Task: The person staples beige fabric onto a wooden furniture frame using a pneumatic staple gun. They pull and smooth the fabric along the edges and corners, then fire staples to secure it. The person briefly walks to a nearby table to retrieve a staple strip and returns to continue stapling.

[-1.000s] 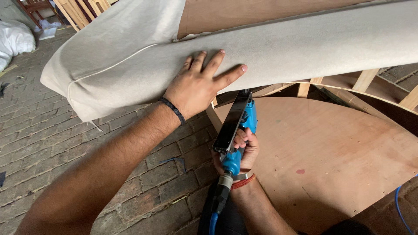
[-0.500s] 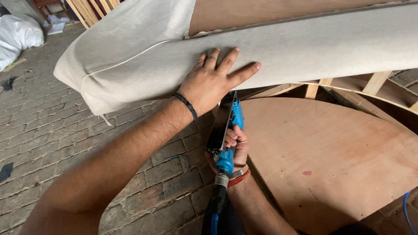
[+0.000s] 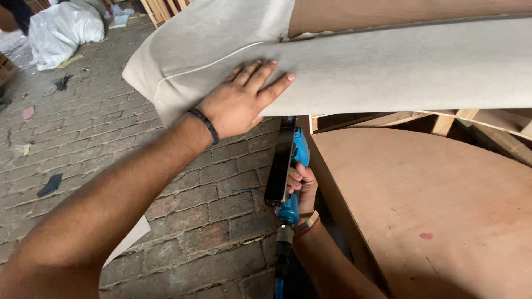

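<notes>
Grey cloth [image 3: 388, 61] stays flat under your left hand [image 3: 238, 102] while your right hand [image 3: 302, 188], gripping the blue stapler [image 3: 288, 166], has moved up beneath it.

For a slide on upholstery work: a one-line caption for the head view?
Left hand presses grey fabric flat; right hand holds a blue staple gun beneath its edge.

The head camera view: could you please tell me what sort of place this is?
Probably an upholstery or furniture workshop: a blue air stapler in the right hand, grey fabric pressed flat by the left hand over a plywood frame, and scraps on the brick floor.
</notes>
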`<state>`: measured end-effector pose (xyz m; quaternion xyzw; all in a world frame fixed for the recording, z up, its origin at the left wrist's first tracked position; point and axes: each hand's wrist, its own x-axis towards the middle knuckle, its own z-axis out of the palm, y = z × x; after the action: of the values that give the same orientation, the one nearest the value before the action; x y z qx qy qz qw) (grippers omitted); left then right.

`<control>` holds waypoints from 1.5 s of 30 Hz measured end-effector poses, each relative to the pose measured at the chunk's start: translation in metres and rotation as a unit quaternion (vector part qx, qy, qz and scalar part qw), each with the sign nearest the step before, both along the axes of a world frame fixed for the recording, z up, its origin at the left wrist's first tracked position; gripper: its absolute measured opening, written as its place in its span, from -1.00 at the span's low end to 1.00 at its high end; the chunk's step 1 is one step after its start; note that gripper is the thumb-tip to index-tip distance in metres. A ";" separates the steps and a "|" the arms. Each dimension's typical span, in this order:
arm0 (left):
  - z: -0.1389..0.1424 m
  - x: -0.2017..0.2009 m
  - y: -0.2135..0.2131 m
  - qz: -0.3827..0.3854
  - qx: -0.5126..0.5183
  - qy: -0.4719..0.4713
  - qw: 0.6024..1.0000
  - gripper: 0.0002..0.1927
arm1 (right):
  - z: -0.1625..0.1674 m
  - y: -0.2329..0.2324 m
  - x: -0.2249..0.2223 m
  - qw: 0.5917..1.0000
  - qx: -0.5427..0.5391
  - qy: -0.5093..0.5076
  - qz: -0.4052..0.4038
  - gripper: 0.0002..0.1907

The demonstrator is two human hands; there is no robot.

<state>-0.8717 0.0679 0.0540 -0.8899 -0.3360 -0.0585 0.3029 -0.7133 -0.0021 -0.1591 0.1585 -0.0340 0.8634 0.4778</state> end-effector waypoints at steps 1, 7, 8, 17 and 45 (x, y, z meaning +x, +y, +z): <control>0.000 0.001 0.000 -0.002 0.013 -0.003 1.000 0.03 | 0.000 0.001 -0.005 1.000 0.001 0.008 0.009 -0.64; 0.012 0.000 -0.002 0.000 -0.055 -0.008 0.998 0.07 | -0.003 0.018 -0.024 0.998 -0.003 0.045 0.048 -0.63; 0.016 -0.004 0.001 -0.013 -0.105 -0.030 0.994 0.07 | -0.004 0.024 -0.029 1.000 -0.011 0.011 0.008 -0.64; 0.024 -0.039 0.027 -0.143 -0.457 -0.366 0.798 -0.41 | 0.005 0.029 -0.058 0.999 0.018 -0.027 0.004 -0.79; 0.021 0.390 -0.027 -0.165 -0.078 -0.067 0.981 -0.22 | -0.010 -0.149 0.284 0.922 0.129 -0.067 -0.359 -0.37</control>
<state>-0.4822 0.0412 0.0754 -0.9481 -0.2077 -0.1406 0.1952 -0.4290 -0.1509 -0.1687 0.1377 -0.2316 0.6309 0.7276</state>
